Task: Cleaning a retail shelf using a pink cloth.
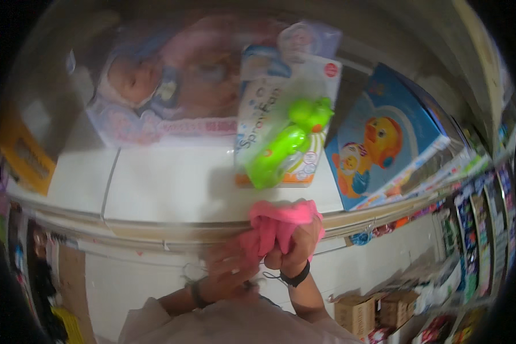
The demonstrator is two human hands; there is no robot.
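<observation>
A bunched pink cloth (281, 221) hangs between my two hands at the front edge of a white shelf (166, 183). My right hand (301, 243) is closed around its right side. Blurred by motion, my left hand (226, 264) grips the cloth's left end, with some of its fingers hard to make out. Just beyond the cloth lies a spray fan package (258, 126), a white card with a bright green animal-shaped fan (292, 137) under clear plastic. Its upper left part overlaps a clear-fronted box with a baby doll (135, 80).
A blue box with a yellow toy duck picture (378, 137) stands at the right of the shelf. An orange-yellow box (26, 152) is at the far left. Below, cardboard cartons (355, 315) rest on the floor beside stocked racks (481, 229) at the right.
</observation>
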